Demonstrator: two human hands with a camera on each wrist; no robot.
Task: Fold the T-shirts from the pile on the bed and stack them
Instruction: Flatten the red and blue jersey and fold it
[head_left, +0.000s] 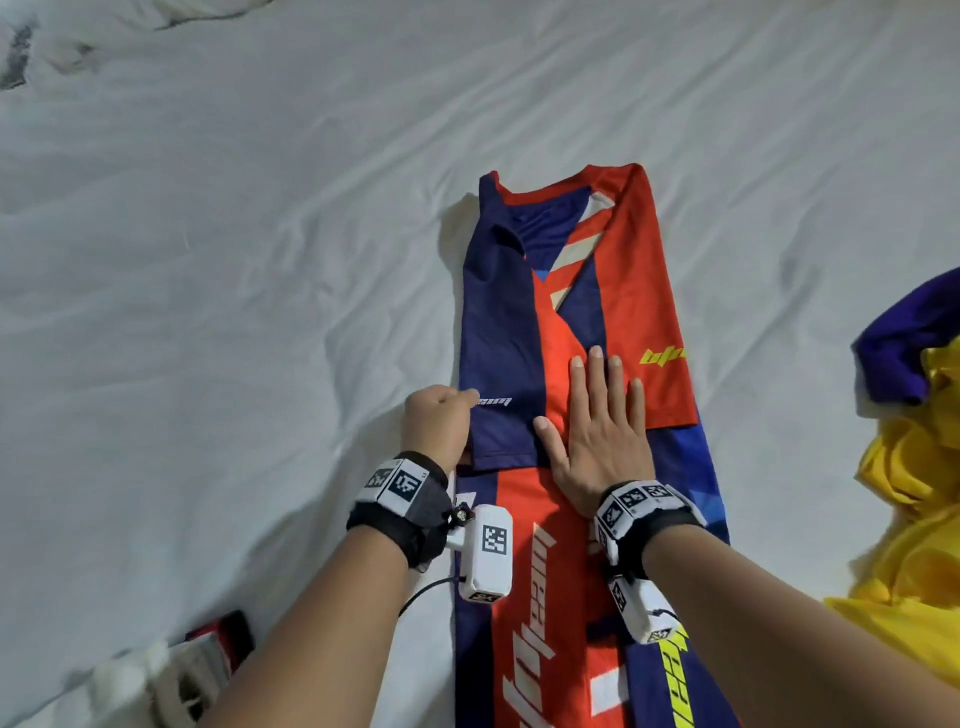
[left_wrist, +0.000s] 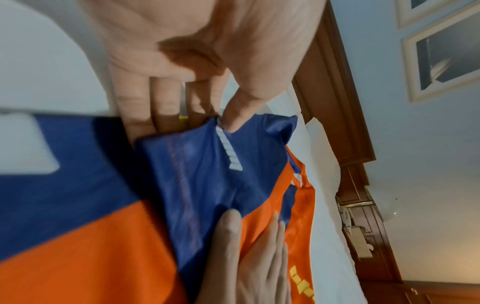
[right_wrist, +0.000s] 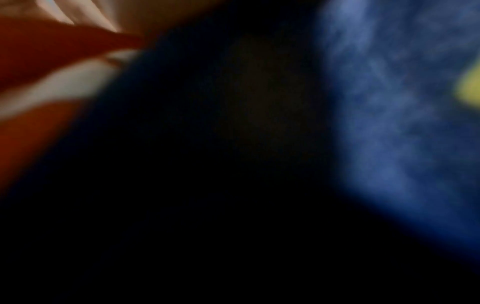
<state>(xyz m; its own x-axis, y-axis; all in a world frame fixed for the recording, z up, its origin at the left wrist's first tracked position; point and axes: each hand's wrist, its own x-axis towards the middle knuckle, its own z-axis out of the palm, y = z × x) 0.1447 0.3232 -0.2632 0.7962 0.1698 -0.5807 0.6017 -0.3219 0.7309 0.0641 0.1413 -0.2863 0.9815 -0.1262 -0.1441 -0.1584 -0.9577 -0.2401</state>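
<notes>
A red and navy T-shirt lies lengthwise on the white bed, both sides folded in toward the middle. My left hand pinches the edge of the folded navy sleeve at the shirt's left side; in the left wrist view the thumb and fingers grip that sleeve at its hem. My right hand lies flat with straight fingers on the red middle of the shirt, and it shows low in the left wrist view. The right wrist view is dark and blurred against the fabric.
A pile of yellow and purple garments sits at the right edge of the bed. White rumpled bed sheet spreads to the left and beyond. A red, white and black object lies at the lower left. A wooden headboard stands behind.
</notes>
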